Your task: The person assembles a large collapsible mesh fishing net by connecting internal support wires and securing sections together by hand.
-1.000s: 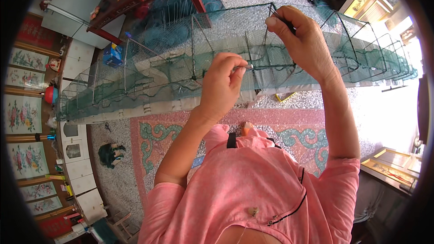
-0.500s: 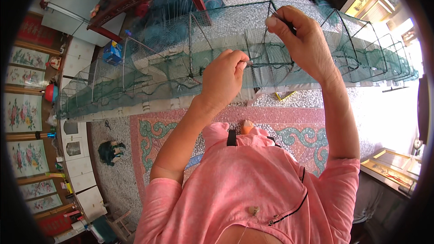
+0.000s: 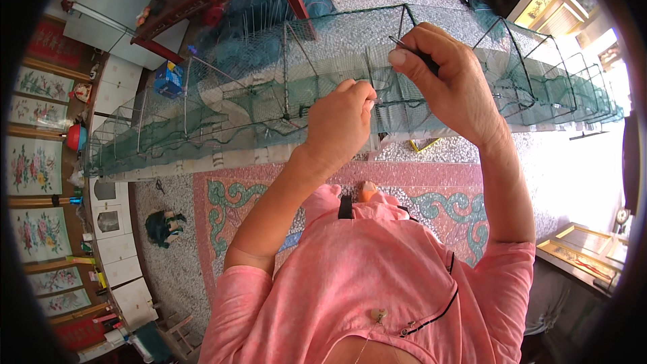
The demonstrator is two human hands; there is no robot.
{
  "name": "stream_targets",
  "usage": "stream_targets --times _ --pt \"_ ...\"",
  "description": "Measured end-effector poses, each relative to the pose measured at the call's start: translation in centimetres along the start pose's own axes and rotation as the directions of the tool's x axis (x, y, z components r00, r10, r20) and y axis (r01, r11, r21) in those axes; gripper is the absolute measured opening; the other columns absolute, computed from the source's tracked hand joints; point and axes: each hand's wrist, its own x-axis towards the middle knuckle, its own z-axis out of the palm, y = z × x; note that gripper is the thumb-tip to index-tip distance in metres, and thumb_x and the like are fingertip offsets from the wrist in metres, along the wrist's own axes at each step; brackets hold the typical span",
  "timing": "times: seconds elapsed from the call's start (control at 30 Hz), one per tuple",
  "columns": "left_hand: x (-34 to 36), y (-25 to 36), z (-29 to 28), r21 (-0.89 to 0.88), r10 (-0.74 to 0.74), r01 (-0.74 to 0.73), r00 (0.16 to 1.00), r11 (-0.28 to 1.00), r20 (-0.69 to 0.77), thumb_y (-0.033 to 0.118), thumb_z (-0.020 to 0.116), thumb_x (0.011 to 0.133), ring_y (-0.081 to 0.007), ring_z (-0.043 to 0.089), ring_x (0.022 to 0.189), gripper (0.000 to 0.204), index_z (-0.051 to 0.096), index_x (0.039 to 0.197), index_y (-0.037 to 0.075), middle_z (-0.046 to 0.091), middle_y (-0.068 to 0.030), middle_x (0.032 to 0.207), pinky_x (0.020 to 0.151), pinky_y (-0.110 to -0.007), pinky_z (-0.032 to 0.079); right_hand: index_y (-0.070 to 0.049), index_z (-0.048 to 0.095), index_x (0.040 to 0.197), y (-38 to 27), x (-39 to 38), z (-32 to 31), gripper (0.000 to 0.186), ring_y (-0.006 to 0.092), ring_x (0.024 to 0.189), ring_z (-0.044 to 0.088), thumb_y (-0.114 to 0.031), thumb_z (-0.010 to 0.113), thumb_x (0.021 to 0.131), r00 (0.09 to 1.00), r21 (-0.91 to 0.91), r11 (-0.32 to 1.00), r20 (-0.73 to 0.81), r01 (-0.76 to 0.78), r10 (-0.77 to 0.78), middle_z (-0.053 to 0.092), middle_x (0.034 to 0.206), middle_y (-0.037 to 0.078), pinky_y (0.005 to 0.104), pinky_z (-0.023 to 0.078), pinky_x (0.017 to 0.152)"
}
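Observation:
A long green mesh net trap (image 3: 256, 104) on dark rectangular frames stretches across in front of me. My left hand (image 3: 342, 116) is closed in a pinch at the mesh near its middle, thumb against fingers; the exact strand between them is hidden. My right hand (image 3: 448, 81) is held higher, just right of the left and above the netting. It grips a slim dark pointed tool (image 3: 426, 58), its tip sticking out past the thumb and its other end hidden in the palm. Any thread between the two hands is too fine to make out.
Behind the trap stands a dark red table (image 3: 216, 3) with bundled blue-green netting (image 3: 253, 17) beneath it. A blue box (image 3: 168, 79) is at the trap's left. On the floor lie a dark green bundle (image 3: 164, 228) and a small yellow frame (image 3: 424, 143). White cabinets (image 3: 116, 226) line the left.
My right hand has come down and slightly left, closer to the left hand, and the tool's tip now shows. My left hand has shifted a little right and down, still pinched.

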Motion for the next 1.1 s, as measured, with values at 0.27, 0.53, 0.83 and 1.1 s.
stream_targets --times 0.27,0.53,0.83,1.1 --pt "-1.4 -1.2 1.3 -0.069 0.019 -0.018 1.000 0.997 0.013 0.004 0.056 0.085 -0.0320 0.060 0.072 0.008 0.062 0.091 0.005 0.061 -0.0124 0.083 0.062 -0.038 0.047 -0.002 0.064 0.093 1.6 -0.9 1.0 0.018 0.0233 0.069 0.058 -0.019 0.062 0.089 0.998 0.092 0.993 0.013 -0.068 0.067 0.060 0.081 0.012 0.0327 0.045 0.062" --pt "-2.2 -1.4 1.9 -0.145 0.050 -0.059 0.997 0.988 -0.065 0.001 0.057 0.084 -0.0293 0.059 0.066 0.008 0.061 0.091 0.005 0.058 -0.0119 0.078 0.059 -0.036 0.047 -0.005 0.056 0.120 3.4 -1.0 -0.4 0.037 0.0048 0.054 0.053 -0.032 0.041 0.101 0.901 0.726 0.621 -0.004 -0.295 0.433 0.067 0.104 0.010 0.0156 0.036 0.044" --pt "-2.4 -1.5 2.1 -0.172 0.041 -0.053 0.996 0.984 -0.076 0.001 0.057 0.085 -0.0288 0.059 0.065 0.007 0.061 0.090 0.003 0.058 -0.0122 0.079 0.057 -0.035 0.047 -0.004 0.045 0.130 5.8 1.9 -7.5 0.038 0.0048 0.062 0.037 -0.028 0.038 0.102 0.983 0.880 0.464 -0.161 0.103 0.087 0.047 0.079 -0.002 0.0164 0.029 0.048" --pt "-2.3 -1.3 2.0 -0.159 0.040 -0.053 0.995 0.986 -0.088 0.002 0.061 0.083 -0.0294 0.059 0.066 0.007 0.062 0.090 0.003 0.060 -0.0120 0.080 0.058 -0.034 0.046 -0.008 0.049 0.123 -1.4 8.6 -6.1 0.034 0.0066 0.064 0.048 -0.032 0.040 0.101 0.891 0.727 0.551 -0.449 0.411 -0.072 0.053 0.075 -0.002 0.0185 0.036 0.050"
